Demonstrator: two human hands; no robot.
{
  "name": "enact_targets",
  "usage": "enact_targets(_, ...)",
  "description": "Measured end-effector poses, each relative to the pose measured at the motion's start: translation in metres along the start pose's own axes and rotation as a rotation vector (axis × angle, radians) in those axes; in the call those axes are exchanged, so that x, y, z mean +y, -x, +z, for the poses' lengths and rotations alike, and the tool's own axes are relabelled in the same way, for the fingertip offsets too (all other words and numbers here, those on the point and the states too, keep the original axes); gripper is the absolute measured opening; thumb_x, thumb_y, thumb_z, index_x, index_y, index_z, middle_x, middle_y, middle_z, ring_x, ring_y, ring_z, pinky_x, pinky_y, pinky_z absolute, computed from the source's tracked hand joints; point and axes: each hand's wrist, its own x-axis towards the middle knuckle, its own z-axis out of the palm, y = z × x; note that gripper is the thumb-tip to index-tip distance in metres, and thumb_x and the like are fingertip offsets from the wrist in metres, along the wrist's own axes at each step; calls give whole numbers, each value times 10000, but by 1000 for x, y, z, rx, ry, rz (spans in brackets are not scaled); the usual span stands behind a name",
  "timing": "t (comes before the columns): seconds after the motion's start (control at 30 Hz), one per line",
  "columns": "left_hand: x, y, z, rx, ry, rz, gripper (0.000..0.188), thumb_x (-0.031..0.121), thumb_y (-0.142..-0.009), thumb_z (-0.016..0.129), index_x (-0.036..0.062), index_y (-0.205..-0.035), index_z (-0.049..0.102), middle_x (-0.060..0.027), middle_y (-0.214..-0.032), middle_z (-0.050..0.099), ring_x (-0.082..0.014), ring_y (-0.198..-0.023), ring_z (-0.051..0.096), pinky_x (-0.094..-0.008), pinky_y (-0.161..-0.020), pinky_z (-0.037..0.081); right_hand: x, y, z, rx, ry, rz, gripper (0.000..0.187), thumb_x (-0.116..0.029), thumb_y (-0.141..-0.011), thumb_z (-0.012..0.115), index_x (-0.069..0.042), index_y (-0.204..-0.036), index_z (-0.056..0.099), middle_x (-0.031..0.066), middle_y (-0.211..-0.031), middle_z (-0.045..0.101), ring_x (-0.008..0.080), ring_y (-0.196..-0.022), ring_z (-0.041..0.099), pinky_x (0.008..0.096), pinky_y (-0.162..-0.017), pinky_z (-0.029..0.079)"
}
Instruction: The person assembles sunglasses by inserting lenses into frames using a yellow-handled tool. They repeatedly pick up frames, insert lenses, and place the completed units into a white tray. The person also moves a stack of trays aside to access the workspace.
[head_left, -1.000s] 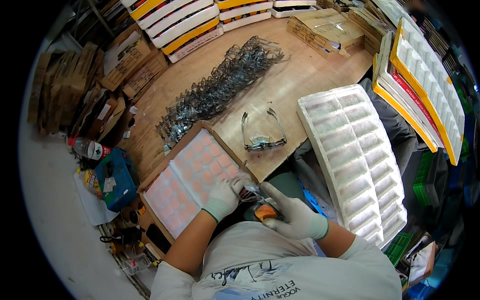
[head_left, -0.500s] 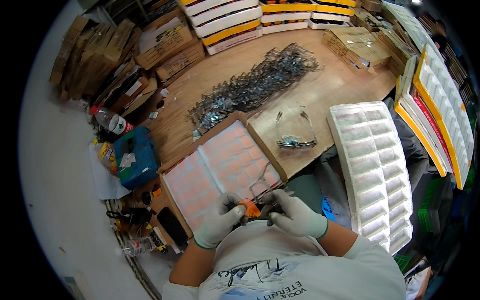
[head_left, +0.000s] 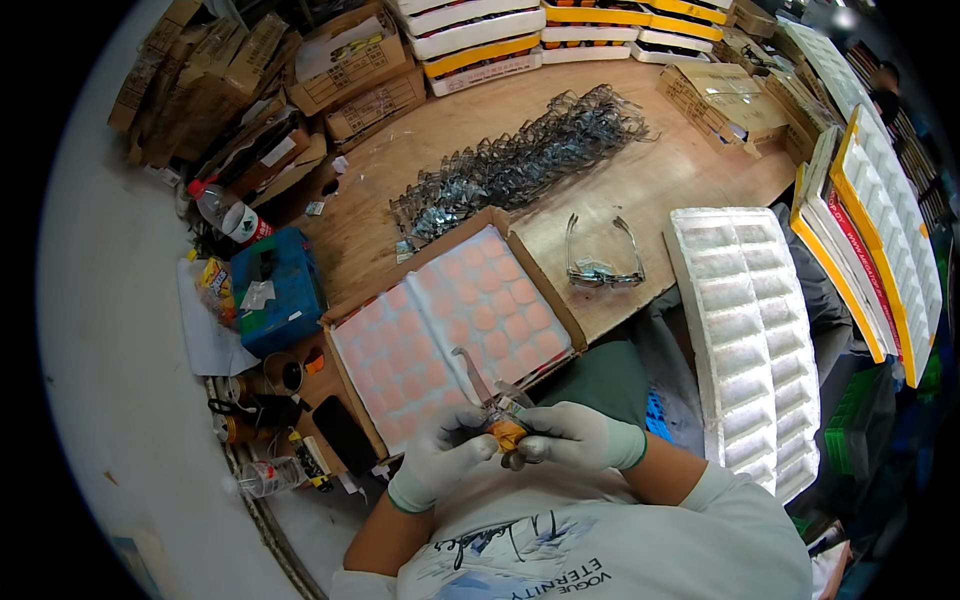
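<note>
Gloved in white, my left hand (head_left: 445, 450) and my right hand (head_left: 582, 436) meet close to my chest, over the near edge of a shallow cardboard box. Between their fingertips is a pair of glasses (head_left: 478, 378), its temple arm reaching up over the box. An orange lens (head_left: 507, 433) lies against the front of the glasses; my fingers hide how it sits there. Rows of rounded pinkish pieces (head_left: 400, 335) under a whitish film fill the cardboard box (head_left: 548, 284). Beyond it, one folded-open pair of glasses (head_left: 604, 275) rests on the table.
A long heap of glasses frames (head_left: 520, 160) lies across the table (head_left: 350, 235). At right stands a white foam tray (head_left: 745, 340); more trays (head_left: 885, 240) lean beyond it. Left are a blue case (head_left: 285, 290), a bottle (head_left: 228, 212) and a dark phone (head_left: 343, 435). Cartons (head_left: 340, 70) stand behind.
The glasses have turned in my hands, the temple arm now pointing up and left. My right fingers have moved in against the orange lens. The whole view has shifted slightly.
</note>
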Motion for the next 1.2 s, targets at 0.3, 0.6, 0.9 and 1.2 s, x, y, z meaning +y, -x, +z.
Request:
enact_targets(0.3, 26, -11, 20, 72, -765, 217, 207, 147, -900, 703, -26, -1014, 697, -132, -826, 621, -188, -715, 597, -327, -641, 470, 13, 7, 18, 268, 174, -99, 178, -141, -1005, 519, 15, -1050, 590, 126, -841, 692, 274, -753, 681, 364, -731, 529)
enact_targets(0.6, 42, -6, 28, -50, -843, 257, 206, 160, -846, 730, -8, -963, 711, -168, -767, 622, -281, -645, 609, -364, -583, 470, 4, 12, -1, 148, 135, -173, 167, -116, -959, 584, 16, -1047, 638, 123, -747, 673, 265, -673, 677, 361, -670, 533)
enact_targets(0.9, 32, -12, 44, 166, -1059, 425, 130, 107, -830, 741, 45, -938, 705, -128, -740, 655, -289, -616, 643, -365, -574, 510, -14, 7, 7, 317, 413, -211, 177, -120, -922, 637, 0, -1053, 638, 186, -755, 629, 373, -683, 640, 425, -639, 509)
enact_targets(1.2, 1, -56, 23, 270, -1049, 424, 241, 103, -828, 736, -14, -1030, 677, -183, -877, 683, -289, -726, 683, -358, -683, 545, 25, -10, -26, 396, 716, -7, 220, -41, -846, 569, -24, -1057, 629, 202, -847, 662, 393, -808, 659, 455, -730, 529)
